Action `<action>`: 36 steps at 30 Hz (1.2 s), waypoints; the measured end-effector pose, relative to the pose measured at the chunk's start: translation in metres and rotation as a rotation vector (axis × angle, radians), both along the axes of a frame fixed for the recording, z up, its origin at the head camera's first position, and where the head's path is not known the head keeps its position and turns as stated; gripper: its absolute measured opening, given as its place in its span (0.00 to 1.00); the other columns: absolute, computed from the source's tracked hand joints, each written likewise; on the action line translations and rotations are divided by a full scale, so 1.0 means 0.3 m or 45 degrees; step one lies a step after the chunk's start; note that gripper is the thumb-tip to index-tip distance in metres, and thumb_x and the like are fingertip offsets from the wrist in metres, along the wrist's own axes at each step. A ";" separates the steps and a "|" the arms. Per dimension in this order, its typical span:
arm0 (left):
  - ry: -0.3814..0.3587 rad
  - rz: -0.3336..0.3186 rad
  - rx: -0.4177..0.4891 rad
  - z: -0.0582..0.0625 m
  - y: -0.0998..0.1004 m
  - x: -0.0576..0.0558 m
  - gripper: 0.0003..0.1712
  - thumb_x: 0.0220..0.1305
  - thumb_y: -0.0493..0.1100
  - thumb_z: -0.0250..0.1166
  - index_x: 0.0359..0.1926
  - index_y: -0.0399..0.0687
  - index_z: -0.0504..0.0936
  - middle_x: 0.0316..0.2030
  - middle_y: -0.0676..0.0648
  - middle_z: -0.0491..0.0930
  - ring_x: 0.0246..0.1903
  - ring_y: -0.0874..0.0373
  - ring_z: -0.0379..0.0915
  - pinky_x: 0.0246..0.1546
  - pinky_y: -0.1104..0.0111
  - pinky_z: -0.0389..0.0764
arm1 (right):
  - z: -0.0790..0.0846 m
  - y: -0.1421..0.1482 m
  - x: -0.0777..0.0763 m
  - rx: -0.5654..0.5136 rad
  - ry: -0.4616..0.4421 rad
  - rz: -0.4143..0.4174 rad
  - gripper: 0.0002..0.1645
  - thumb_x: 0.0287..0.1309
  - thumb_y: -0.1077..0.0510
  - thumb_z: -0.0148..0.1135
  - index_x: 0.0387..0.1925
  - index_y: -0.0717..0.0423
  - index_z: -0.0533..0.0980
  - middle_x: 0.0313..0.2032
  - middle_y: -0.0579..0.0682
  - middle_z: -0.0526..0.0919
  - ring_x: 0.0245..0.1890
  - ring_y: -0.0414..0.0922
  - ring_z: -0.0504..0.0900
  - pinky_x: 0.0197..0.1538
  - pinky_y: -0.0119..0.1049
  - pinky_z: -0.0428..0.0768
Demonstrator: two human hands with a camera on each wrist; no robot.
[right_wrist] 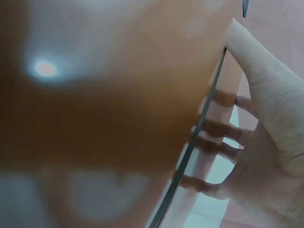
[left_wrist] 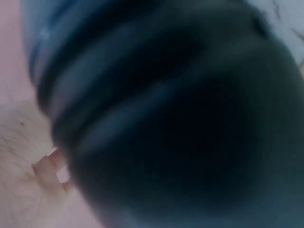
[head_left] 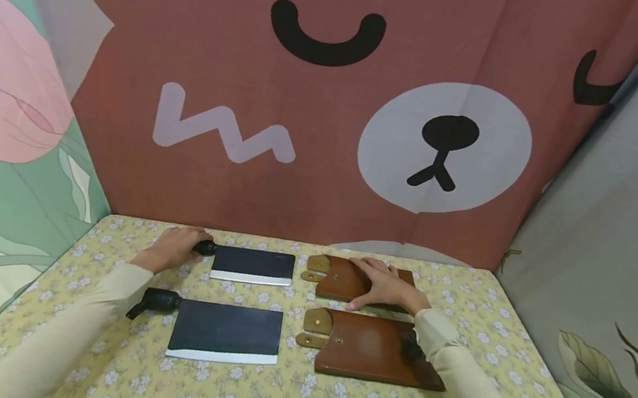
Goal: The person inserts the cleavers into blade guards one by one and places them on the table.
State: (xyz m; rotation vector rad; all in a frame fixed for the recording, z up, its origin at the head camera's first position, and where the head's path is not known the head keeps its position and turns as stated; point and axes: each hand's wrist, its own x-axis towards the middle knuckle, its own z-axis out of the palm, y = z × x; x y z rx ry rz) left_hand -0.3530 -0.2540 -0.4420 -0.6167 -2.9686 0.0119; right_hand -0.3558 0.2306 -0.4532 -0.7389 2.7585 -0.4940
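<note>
Two cleavers with black handles and dark blades lie on the left side in the head view. My left hand [head_left: 176,249] holds the far cleaver [head_left: 253,263] at its handle, its fingertips partly hidden. The near cleaver [head_left: 227,330] lies under my left forearm's reach, its handle [left_wrist: 190,104] a large blur in the left wrist view. On the right, two brown leather sheaths with tan snap straps lie flat. My right hand [head_left: 385,286] grips across the far sheath [head_left: 338,276], thumb at its near edge and fingers over the top. The near sheath [head_left: 368,349] lies below that wrist.
A yellow flowered cloth [head_left: 230,397] covers the table. A reddish bear-print curtain [head_left: 317,212] rises right behind its back edge. Printed hangings [head_left: 603,266] stand along both sides. My right forearm overlaps the near sheath's right end.
</note>
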 end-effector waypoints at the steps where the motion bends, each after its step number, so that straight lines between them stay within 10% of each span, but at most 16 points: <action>1: 0.018 -0.004 0.014 -0.002 0.002 -0.002 0.24 0.57 0.42 0.73 0.56 0.48 0.81 0.53 0.43 0.80 0.49 0.45 0.78 0.44 0.48 0.79 | 0.001 0.000 0.001 0.000 0.010 0.000 0.69 0.41 0.28 0.73 0.78 0.44 0.48 0.76 0.59 0.48 0.76 0.63 0.45 0.68 0.74 0.41; 36: 0.296 -0.141 0.023 -0.014 0.025 0.025 0.24 0.55 0.47 0.74 0.53 0.45 0.84 0.43 0.43 0.82 0.41 0.46 0.81 0.36 0.54 0.82 | 0.008 -0.007 0.012 -0.061 0.094 -0.009 0.66 0.39 0.28 0.74 0.76 0.40 0.53 0.76 0.56 0.53 0.75 0.58 0.52 0.69 0.70 0.49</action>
